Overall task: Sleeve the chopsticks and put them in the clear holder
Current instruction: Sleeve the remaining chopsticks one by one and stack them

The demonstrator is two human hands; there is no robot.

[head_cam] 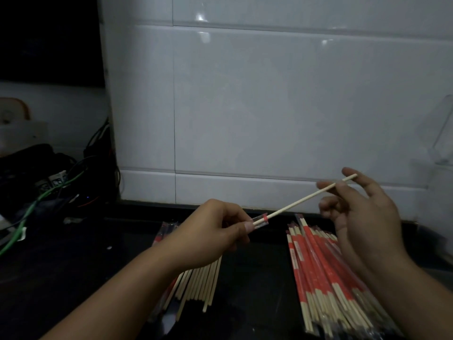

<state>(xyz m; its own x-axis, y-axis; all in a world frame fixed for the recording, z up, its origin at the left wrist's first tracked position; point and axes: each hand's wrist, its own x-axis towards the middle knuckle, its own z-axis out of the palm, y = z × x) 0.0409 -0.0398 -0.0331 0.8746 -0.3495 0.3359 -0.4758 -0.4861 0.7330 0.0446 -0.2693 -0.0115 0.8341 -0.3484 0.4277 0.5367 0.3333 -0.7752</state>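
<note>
Left hand: the left hand [208,231] is near the middle, at about 6 o'clock. Its fingers are curled and pinch the end of a clear sleeve [260,220] with a red band.
Right hand: the right hand [362,212] is at 4 o'clock. Its thumb and first fingers pinch a chopstick [304,198] near its top end. The other fingers are loose.
Chopstick: it slants up to the right, and its low tip is inside the sleeve mouth.
Bare sticks: a pile of bare chopsticks [198,283] lies under the left wrist.
Sleeved pile: red sleeved chopsticks [323,271] lie at 5 o'clock.
Holder: a clear holder [443,133] is on the wall at 3 o'clock.
Surface: a dark counter [257,278].
Room: a white tiled wall [269,106] is behind. Tangled wires [56,182] are at 9 o'clock.
</note>
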